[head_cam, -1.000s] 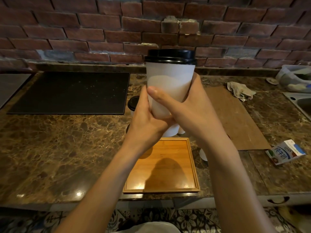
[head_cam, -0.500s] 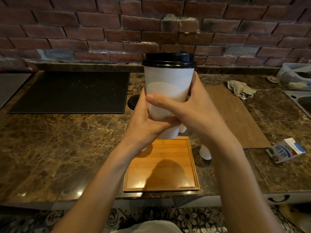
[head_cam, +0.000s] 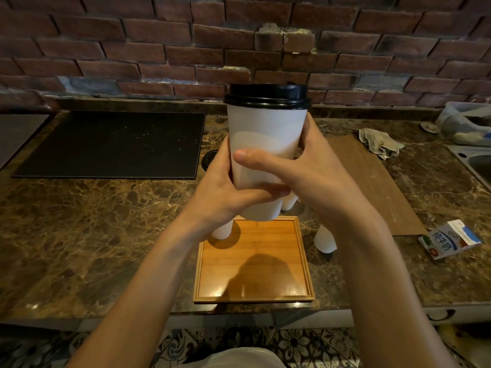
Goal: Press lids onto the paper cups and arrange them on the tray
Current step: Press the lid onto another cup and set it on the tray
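I hold a white paper cup [head_cam: 265,134] upright in the air above the far edge of the wooden tray [head_cam: 252,297]. A black lid [head_cam: 267,95] sits on the cup's rim. My left hand [head_cam: 225,192] grips the cup's lower left side, and my right hand [head_cam: 305,171] wraps round its right side with the thumb across the front. Other white cups stand on the counter behind my hands: one at the tray's far left corner [head_cam: 221,231], one right of the tray [head_cam: 325,239], one partly hidden [head_cam: 288,204]. A lidded cup [head_cam: 208,160] peeks out left of my hand.
A black mat [head_cam: 111,144] lies at the back left of the marble counter [head_cam: 93,221]. A brown board [head_cam: 372,181] lies to the right, with a crumpled cloth [head_cam: 380,144] behind it. A milk carton [head_cam: 449,239] lies at the right, and a sink [head_cam: 475,163] at the far right.
The cup and both hands have come down slightly and a little toward me; the grip is the same.
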Motion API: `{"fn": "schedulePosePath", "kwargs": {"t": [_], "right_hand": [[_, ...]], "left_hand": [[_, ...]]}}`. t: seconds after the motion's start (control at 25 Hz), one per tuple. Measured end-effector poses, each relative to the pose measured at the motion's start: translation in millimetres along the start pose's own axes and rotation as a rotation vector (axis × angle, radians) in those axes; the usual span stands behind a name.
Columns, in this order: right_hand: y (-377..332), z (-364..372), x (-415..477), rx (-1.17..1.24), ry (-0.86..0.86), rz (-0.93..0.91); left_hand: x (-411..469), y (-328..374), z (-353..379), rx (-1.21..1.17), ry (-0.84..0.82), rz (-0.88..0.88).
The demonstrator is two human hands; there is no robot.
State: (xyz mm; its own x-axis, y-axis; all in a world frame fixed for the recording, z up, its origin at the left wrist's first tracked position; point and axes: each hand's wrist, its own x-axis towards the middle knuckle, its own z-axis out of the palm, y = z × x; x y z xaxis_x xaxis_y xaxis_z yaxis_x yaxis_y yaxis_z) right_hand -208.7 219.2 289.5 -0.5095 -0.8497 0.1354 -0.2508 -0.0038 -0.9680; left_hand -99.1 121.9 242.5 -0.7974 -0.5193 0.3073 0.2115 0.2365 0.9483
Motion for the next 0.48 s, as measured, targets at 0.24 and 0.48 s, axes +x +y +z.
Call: {"fn": "schedulePosePath", "kwargs": {"t": [0.24,0.48], "right_hand": [[0.6,-11.3,2.5,0.147,-0.196,0.040],[8.1,-16.0,2.3,0.221,-0.291,0.087]], "left_hand": [[1.1,0.5,-8.5,-0.106,-0.103,-0.014],[-2.6,-4.2,-9.4,-0.100,-0.111,-0.029]]}}
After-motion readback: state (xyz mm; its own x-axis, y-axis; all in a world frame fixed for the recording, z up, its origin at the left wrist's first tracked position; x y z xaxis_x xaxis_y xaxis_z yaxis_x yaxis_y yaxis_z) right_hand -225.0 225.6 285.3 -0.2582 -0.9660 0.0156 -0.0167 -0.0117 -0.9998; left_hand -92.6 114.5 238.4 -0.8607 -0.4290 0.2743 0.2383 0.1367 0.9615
